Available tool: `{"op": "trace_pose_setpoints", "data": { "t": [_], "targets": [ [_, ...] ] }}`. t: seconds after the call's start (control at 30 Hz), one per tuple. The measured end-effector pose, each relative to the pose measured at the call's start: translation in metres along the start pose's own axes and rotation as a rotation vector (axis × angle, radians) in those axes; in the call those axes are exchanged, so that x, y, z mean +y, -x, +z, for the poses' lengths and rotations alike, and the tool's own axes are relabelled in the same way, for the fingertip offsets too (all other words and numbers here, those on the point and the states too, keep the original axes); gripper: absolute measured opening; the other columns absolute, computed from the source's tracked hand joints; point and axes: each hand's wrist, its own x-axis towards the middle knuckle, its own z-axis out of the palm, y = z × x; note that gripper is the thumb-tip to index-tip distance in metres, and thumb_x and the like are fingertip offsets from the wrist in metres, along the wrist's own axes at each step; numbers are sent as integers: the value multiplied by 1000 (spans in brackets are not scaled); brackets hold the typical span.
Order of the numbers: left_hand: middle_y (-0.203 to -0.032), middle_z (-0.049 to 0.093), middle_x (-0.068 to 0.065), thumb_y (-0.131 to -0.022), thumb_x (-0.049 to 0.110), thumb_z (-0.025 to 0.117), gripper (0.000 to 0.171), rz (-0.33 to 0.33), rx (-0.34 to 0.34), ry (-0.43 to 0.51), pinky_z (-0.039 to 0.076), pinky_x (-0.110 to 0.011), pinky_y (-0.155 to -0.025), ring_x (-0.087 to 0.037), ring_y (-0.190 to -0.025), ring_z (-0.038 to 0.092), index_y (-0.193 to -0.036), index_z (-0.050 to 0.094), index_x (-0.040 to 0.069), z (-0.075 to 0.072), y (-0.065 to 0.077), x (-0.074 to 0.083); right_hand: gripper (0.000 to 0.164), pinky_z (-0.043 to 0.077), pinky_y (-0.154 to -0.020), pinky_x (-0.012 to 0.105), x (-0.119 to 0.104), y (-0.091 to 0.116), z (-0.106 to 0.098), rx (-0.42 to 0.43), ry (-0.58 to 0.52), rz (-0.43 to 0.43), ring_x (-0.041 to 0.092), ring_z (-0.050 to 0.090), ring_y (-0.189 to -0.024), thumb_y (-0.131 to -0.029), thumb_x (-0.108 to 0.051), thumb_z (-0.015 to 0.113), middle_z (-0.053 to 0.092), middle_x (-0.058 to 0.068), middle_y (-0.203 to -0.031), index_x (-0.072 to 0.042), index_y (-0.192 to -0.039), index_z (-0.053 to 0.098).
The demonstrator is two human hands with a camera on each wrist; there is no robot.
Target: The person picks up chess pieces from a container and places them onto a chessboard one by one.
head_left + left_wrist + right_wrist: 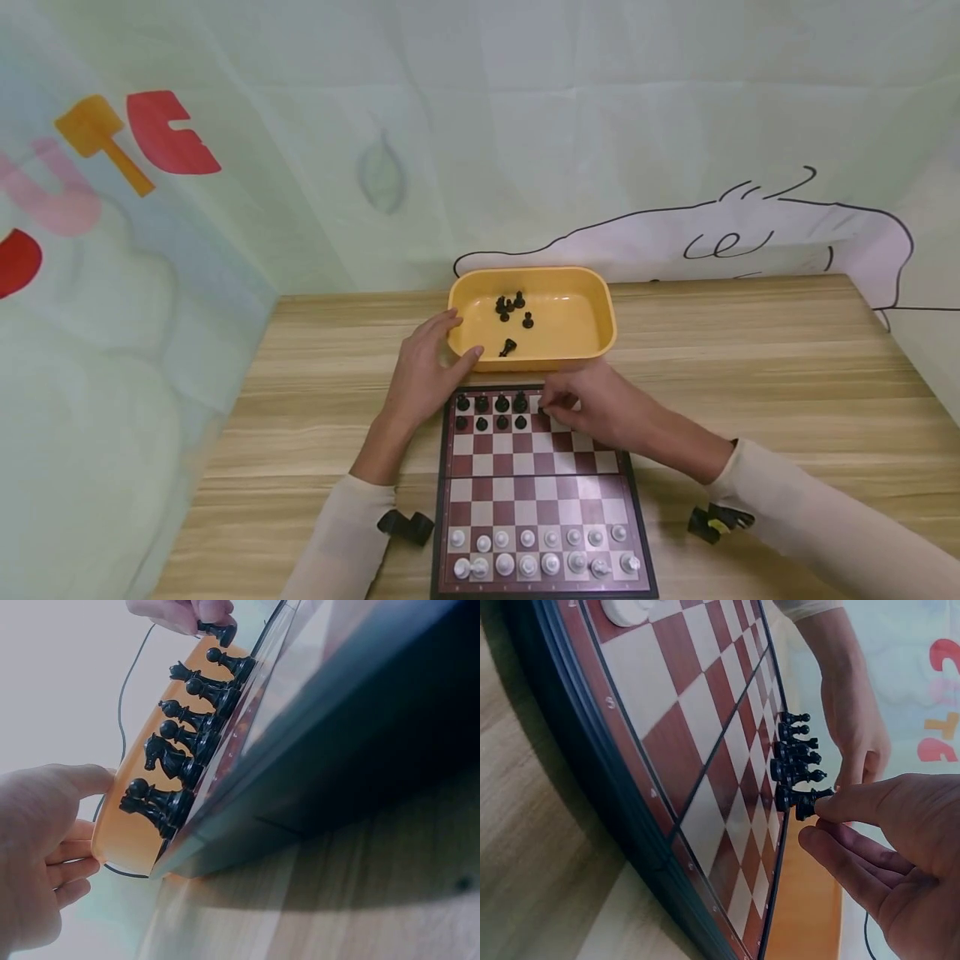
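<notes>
The right hand (592, 404) pinches a small black chess piece (805, 805) between thumb and fingertips, just above the back row of the chessboard (536, 463); its kind is hidden by the fingers. Left of it stand two short rows of black chess pieces (502, 403), with black pawns (502, 423) in front. The left hand (426, 367) holds the near left corner of a yellow tray (551, 364), thumb on the front rim and fingers at the left side. Inside the tray, several black pieces (509, 306) stand or lie loose.
White chess pieces (528, 566) fill two rows at the board's near end. Wooden tabletop (757, 367) extends on both sides of the board. A printed cloth backdrop (517, 167) rises right behind the tray.
</notes>
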Motion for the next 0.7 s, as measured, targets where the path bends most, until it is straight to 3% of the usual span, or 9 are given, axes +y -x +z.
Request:
{"op": "trace_pose_setpoints", "data": {
  "t": [0.7],
  "targets": [
    [-139,48,-7,-86,47,64,58,8,10,8,28,-45,-105,-23,-127,40,-125,57,5,0,1,0,14,46,-66,14,2,4,13,-31,-6,-28,1,56,-76,-77,-9,73,64,-10,-85,-19,-86,68]
  ]
}}
